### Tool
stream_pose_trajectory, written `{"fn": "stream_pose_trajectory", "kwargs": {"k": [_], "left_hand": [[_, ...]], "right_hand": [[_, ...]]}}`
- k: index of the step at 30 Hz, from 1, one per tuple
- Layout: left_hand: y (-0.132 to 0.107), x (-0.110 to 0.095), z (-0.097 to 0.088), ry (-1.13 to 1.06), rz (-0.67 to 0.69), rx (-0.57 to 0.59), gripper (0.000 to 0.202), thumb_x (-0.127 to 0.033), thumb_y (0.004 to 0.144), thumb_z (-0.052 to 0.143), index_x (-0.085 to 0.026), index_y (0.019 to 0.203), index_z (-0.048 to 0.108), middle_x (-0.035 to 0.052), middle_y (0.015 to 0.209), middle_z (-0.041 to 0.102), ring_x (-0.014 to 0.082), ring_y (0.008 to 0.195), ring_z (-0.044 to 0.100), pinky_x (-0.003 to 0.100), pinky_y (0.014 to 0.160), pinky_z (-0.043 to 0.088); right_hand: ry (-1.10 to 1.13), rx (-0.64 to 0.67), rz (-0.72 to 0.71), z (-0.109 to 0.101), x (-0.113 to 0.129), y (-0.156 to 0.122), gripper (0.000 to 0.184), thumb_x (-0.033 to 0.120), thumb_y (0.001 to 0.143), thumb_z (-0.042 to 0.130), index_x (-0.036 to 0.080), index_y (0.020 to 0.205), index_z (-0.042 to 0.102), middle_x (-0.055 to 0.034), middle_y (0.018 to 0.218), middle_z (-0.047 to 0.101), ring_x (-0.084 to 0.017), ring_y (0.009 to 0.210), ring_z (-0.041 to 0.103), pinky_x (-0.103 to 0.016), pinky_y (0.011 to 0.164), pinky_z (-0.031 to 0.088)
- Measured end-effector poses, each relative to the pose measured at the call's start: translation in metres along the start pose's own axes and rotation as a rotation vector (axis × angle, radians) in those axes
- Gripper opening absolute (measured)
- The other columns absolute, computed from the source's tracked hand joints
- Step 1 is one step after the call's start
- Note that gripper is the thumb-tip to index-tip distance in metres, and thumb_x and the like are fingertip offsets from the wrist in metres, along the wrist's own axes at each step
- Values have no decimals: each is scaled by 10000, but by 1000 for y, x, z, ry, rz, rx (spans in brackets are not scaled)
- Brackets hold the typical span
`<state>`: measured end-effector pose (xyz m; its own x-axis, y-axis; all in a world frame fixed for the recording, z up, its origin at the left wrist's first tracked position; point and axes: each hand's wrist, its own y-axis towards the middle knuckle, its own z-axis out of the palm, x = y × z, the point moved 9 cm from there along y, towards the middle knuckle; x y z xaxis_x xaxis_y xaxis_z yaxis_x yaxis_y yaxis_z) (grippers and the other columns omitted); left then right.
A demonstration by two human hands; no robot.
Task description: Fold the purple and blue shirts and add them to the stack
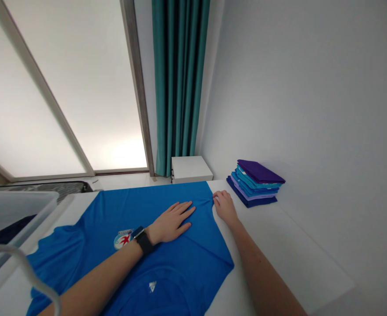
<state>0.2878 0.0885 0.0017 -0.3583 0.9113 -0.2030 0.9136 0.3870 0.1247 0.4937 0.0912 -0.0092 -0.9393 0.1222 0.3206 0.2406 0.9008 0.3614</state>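
A blue T-shirt (141, 202) lies spread over the white table, its neckline toward me and a round red-and-white print (123, 239) on its chest. My left hand (173, 221), with a dark watch (142, 239) on the wrist, rests flat on the fabric with fingers spread. At the shirt's right edge, my right hand (224, 206) pinches the cloth between thumb and fingers. Small creases run from that pinch into the shirt. The sleeve at the far left is rumpled.
A stack of folded clothes (256, 182) in purple and blues stands on the table (285, 245) by the right wall. At left is a translucent bin (45, 206) with dark cloth inside, and a white curved tube (32, 276) in front. Beyond the table stands a white cabinet (191, 166).
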Motion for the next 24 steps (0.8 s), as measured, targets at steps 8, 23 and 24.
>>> {"fn": "stream_pose_trajectory", "kwargs": {"k": [8, 23, 24], "left_hand": [[-3, -5, -8, -2, -16, -43, 510, -439, 1003, 335, -303, 1494, 305, 59, 1561, 309, 249, 1410, 321, 483, 1148, 256], [-2, -6, -7, 25, -2, -61, 502, -434, 994, 355, -254, 1462, 371, 65, 1523, 386, 230, 1388, 359, 458, 1147, 256], [-2, -6, -8, 26, -5, -61, 497, -435, 994, 356, -253, 1456, 383, 66, 1519, 392, 231, 1386, 363, 458, 1146, 256]], "right_hand": [[60, -45, 11, -7, -2, 1, 345, 156, 910, 338, 164, 1141, 594, -110, 1090, 600, -232, 1051, 517, -358, 934, 397], [-128, 282, -154, -6, 79, -78, 577, 397, 984, 281, 95, 1470, 358, -127, 1540, 324, -247, 1428, 263, -435, 1166, 207], [-131, 304, -154, -5, 81, -83, 596, 420, 984, 283, 95, 1480, 336, -124, 1552, 291, -247, 1439, 238, -443, 1171, 193]]}}
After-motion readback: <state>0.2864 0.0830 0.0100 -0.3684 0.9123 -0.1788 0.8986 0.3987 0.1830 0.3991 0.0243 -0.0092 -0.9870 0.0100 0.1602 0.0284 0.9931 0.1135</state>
